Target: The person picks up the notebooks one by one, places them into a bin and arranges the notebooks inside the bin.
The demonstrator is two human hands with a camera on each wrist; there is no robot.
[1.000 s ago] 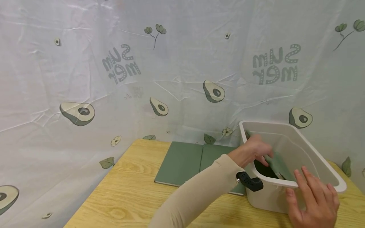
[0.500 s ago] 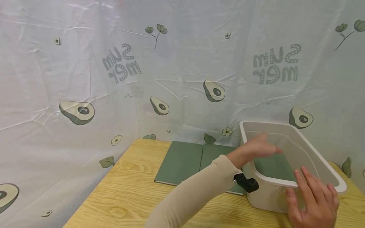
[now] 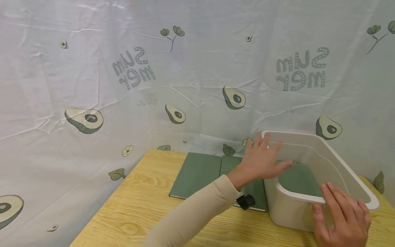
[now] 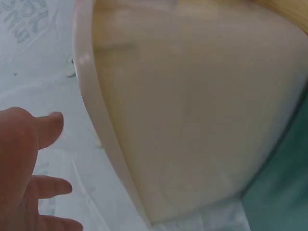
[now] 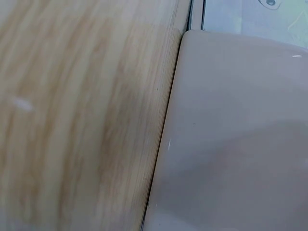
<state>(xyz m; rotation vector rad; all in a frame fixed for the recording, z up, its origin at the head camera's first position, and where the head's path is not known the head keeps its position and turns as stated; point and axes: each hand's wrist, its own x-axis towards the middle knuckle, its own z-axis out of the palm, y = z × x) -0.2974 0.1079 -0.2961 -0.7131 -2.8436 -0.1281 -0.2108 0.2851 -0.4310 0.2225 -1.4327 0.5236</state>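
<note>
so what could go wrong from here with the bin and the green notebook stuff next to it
The left hand, fingers spread at the side of the beige bin, might knock it and shift the flat green item inside.
The black wrist device appears above a green notebook and could catch its edge.
The right hand rests against the bin's near side; a hard push might slide the bin.

The left hand [image 3: 261, 160] spreads its fingers, left arm [image 3: 191, 213] stretched forward; the right hand [image 3: 344, 219] has fingers extended, thumb apart.
</note>
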